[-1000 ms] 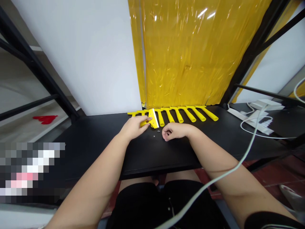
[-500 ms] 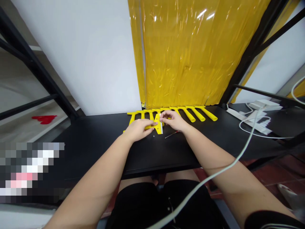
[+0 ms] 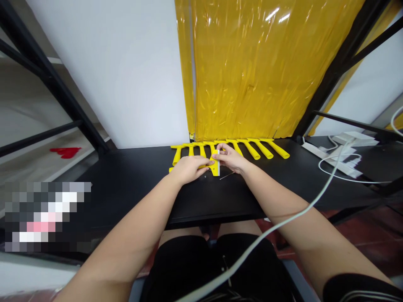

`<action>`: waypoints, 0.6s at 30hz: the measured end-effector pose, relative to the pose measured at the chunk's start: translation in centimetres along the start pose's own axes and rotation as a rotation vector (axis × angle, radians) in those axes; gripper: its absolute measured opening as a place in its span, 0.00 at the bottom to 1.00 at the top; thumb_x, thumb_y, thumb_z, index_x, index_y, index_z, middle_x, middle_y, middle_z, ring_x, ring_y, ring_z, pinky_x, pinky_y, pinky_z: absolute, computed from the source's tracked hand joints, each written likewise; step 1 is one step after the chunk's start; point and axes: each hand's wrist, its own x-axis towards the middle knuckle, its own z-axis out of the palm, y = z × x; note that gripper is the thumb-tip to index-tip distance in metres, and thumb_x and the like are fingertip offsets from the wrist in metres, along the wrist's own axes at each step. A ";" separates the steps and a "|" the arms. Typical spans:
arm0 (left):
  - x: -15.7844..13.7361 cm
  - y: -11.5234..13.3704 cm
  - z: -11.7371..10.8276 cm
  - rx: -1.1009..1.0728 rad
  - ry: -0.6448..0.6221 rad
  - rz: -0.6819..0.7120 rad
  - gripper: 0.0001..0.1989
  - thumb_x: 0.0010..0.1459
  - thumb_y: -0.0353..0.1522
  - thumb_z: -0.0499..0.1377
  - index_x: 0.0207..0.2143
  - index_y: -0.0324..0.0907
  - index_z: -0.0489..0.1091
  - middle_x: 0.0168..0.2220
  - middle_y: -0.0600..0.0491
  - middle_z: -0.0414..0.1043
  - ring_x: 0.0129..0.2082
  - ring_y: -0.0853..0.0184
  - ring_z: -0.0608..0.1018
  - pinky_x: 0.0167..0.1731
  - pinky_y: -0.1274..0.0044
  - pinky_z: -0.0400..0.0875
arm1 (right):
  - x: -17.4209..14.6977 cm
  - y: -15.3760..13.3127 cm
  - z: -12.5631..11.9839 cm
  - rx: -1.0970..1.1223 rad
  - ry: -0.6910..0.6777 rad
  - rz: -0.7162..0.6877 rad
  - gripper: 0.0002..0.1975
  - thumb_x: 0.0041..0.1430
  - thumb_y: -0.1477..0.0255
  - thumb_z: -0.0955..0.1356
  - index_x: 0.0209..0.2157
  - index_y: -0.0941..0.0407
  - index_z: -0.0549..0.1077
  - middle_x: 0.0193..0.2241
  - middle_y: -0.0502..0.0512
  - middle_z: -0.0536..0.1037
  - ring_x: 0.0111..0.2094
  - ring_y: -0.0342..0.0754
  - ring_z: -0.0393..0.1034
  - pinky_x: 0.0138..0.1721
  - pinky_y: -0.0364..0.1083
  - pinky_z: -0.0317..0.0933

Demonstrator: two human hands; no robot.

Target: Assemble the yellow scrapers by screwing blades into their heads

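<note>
A yellow scraper (image 3: 215,169) with a pale straight strip (image 3: 218,168) along its head lies across the middle of my grip, just above the black tabletop. My left hand (image 3: 191,168) is closed around its handle, thumb and fingers reaching to the base of the head. At the strip's far end, my right hand (image 3: 232,159) pinches the head's edge between thumb and fingers; whether something small is between them I cannot tell. Below the right palm lies a thin screwdriver (image 3: 227,175), partly hidden. A tiny metal piece, perhaps a nut (image 3: 205,176), rests near the left fingertips.
Several yellow scraper handles (image 3: 252,149) lie in a row along the back of the black table (image 3: 201,201). White power strips (image 3: 333,159) with cables sit at the right. A pale cable (image 3: 280,226) hangs across the view before my right arm. Black frame posts stand on both sides.
The view has shifted slightly, so the scene sits a little further right. My right thumb and fingers reach further over the scraper head's edge. The left hand keeps its hold on the handle.
</note>
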 end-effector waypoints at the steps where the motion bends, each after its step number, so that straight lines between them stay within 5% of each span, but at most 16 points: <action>1: 0.0 0.1 0.1 0.000 0.004 -0.004 0.15 0.70 0.37 0.56 0.55 0.52 0.76 0.50 0.52 0.81 0.49 0.60 0.81 0.45 0.71 0.73 | 0.0 0.0 0.1 0.007 0.005 0.021 0.28 0.42 0.66 0.81 0.37 0.51 0.61 0.26 0.41 0.73 0.28 0.42 0.72 0.32 0.44 0.69; 18: 0.1 0.0 0.4 0.053 0.046 -0.064 0.16 0.70 0.40 0.56 0.55 0.52 0.76 0.48 0.51 0.82 0.47 0.60 0.82 0.42 0.71 0.73 | 0.6 0.5 0.0 -0.015 0.061 -0.038 0.23 0.45 0.68 0.79 0.39 0.52 0.67 0.30 0.45 0.76 0.30 0.42 0.73 0.33 0.43 0.68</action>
